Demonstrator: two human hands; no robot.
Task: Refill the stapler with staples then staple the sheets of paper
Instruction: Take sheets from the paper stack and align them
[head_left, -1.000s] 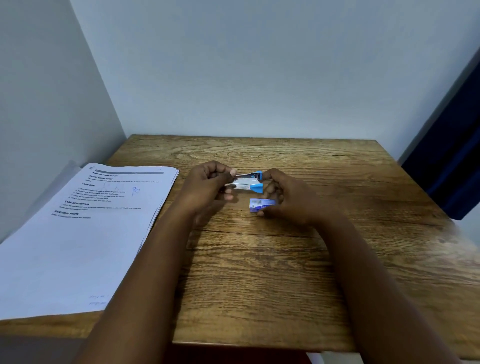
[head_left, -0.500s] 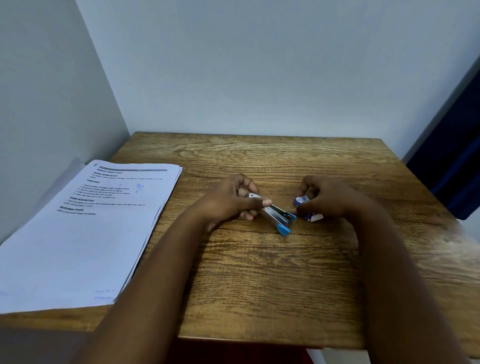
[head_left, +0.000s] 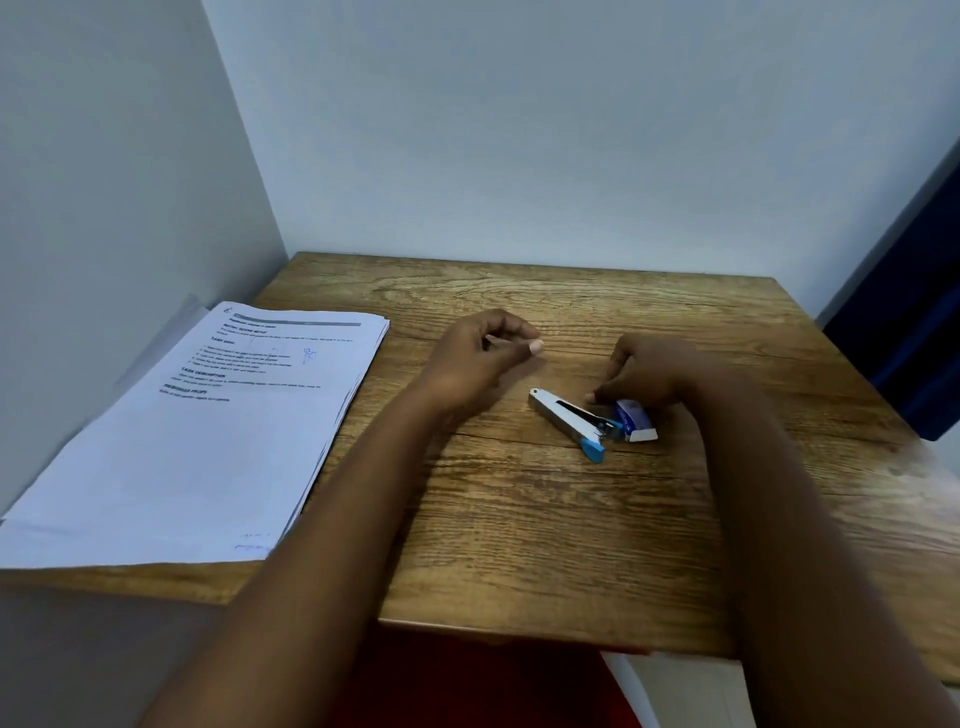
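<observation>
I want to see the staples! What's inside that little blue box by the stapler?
The little blue box lies beside the stapler, its white end showing. The right hand touches it. Its inside is hidden, so no staples show.

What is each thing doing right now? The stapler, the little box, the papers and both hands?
stapler: lying on the table, swung open, nobody holding it.
staple box: on the table at the stapler's blue end, right hand's fingers on it.
sheets of paper: stacked flat at the left edge, untouched.
left hand: lifted, fingers loosely curled, holding nothing.
right hand: fingers curled over the staple box.
</observation>
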